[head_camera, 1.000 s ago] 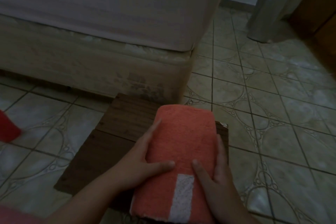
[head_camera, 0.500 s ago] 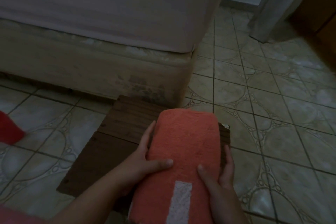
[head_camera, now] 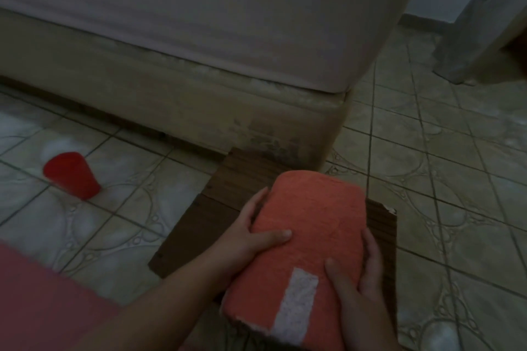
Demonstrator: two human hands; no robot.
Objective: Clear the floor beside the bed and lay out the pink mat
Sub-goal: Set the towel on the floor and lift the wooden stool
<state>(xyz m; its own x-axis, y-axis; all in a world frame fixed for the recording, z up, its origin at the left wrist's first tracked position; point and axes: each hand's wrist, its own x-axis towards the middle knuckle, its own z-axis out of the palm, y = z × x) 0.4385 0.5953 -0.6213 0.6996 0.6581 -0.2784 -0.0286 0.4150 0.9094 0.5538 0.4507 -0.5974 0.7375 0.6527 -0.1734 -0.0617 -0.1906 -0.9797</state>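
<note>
A folded orange-pink towel-like mat (head_camera: 310, 239) with a white patch lies over a dark wooden board (head_camera: 236, 188) on the tiled floor, just in front of the bed's corner. My left hand (head_camera: 251, 234) grips its left side, thumb across the top. My right hand (head_camera: 356, 273) grips its right side, thumb on top near the white patch. A flat pink surface (head_camera: 42, 302) fills the bottom left corner.
The bed (head_camera: 199, 37) with its worn base spans the top. A red plastic cup (head_camera: 71, 175) lies tipped on the tiles at left. A grey curtain (head_camera: 479, 23) hangs at the top right. Patterned tiles (head_camera: 456, 179) stretch to the right.
The view has swung left, bringing the red cup and the pink surface into sight. Both hands keep the same hold on the folded mat.
</note>
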